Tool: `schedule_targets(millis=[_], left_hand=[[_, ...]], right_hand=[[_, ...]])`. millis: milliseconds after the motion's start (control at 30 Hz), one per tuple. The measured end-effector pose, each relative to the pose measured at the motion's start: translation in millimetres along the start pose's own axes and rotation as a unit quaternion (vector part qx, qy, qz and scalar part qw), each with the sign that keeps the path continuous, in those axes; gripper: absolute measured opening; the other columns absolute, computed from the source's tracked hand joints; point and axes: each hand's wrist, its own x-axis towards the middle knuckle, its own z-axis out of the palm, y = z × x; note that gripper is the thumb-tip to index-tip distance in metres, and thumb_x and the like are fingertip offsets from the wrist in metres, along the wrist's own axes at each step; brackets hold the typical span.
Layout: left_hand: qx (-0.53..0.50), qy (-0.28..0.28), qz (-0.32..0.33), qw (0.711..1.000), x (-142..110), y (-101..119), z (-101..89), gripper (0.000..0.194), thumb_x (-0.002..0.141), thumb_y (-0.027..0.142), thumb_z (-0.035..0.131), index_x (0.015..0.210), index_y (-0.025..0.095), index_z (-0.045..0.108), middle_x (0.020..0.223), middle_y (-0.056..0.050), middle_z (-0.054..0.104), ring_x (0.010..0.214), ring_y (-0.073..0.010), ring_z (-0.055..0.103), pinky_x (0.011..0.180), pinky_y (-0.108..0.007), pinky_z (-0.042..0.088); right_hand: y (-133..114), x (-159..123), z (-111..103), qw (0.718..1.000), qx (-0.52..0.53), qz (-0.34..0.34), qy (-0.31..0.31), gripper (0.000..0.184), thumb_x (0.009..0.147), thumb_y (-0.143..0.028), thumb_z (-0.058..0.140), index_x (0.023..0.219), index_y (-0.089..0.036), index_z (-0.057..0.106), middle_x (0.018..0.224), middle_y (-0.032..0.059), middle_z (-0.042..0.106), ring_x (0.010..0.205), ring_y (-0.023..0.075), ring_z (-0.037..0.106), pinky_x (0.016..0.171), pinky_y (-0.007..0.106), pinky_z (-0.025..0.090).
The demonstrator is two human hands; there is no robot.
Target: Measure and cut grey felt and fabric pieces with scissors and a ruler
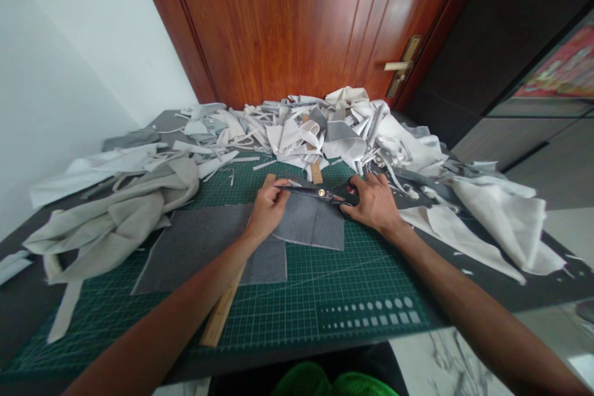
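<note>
1. The right hand (374, 203) grips the black-handled tailor's shears (320, 193) near the far side of the grey cloth (204, 247). Its fingers curl firmly around the handle loops, though from this head view I can't be sure which fingers pass through them. The steel blades lie almost level and point toward the left hand.
2. The left hand (268, 210) holds nothing. Its fingers are loosely curled, and it presses down on the cloth just beside the blade tips.
3. The cloth lies on a green cutting mat (362, 284), toward the mat's far edge. A wooden ruler (221, 312) runs beneath it, showing on both sides.
4. For clean work, firm pressure close to the blades looks right — it stops the cloth creeping. The lower blade is best kept low against the mat, with the left fingertips clear of its path.
5. A heap of white and grey offcuts (320, 136) covers the far edge of the table (510, 288), and a beige cloth bundle (106, 229) lies along its left edge — a wooden door (278, 25) stands behind.
</note>
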Motion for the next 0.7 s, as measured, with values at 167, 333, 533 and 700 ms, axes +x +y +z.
schedule_targets(millis=[167, 333, 533, 700], left_hand=[[0.003, 0.004, -0.009, 1.000, -0.3, -1.0, -0.1, 0.022, 0.093, 0.030, 0.060, 0.100, 0.018, 0.076, 0.093, -0.005, 0.077, 0.086, -0.0217, 0.070, 0.081, -0.031, 0.052], [0.002, 0.005, -0.010, 1.000, 0.0, -0.6, -0.4, 0.021, 0.092, 0.031, 0.060, 0.092, 0.018, 0.076, 0.091, -0.005, 0.076, 0.087, -0.0219, 0.069, 0.081, -0.031, 0.053], [-0.001, 0.009, -0.011, 1.000, -0.1, 2.8, -0.6, 0.019, 0.092, 0.031, 0.061, 0.091, 0.018, 0.075, 0.092, -0.005, 0.074, 0.084, -0.0199, 0.068, 0.077, -0.029, 0.052], [-0.012, 0.015, -0.011, 1.000, 0.1, 0.6, 1.0, 0.019, 0.092, 0.033, 0.062, 0.089, 0.018, 0.073, 0.090, -0.005, 0.072, 0.082, -0.0189, 0.066, 0.075, -0.028, 0.050]], right_hand=[[-0.1, -0.4, 0.8, 1.000, 0.004, 0.002, 0.003, 0.027, 0.083, -0.047, 0.067, 0.089, -0.021, 0.062, 0.078, 0.0077, 0.068, 0.081, 0.0279, 0.057, 0.083, 0.039, 0.034], [1.0, -0.6, 1.7, 1.000, 0.009, 0.003, 0.000, 0.026, 0.083, -0.047, 0.066, 0.088, -0.022, 0.061, 0.077, 0.0068, 0.067, 0.080, 0.0271, 0.057, 0.084, 0.039, 0.034], [1.5, -1.2, 4.2, 1.000, 0.018, 0.004, -0.011, 0.026, 0.082, -0.047, 0.065, 0.087, -0.021, 0.062, 0.076, 0.0051, 0.065, 0.076, 0.0253, 0.057, 0.085, 0.039, 0.035], [0.3, -1.6, 3.8, 1.000, 0.019, 0.004, -0.015, 0.025, 0.081, -0.045, 0.067, 0.086, -0.021, 0.062, 0.075, 0.0047, 0.064, 0.074, 0.0242, 0.057, 0.085, 0.039, 0.035]])
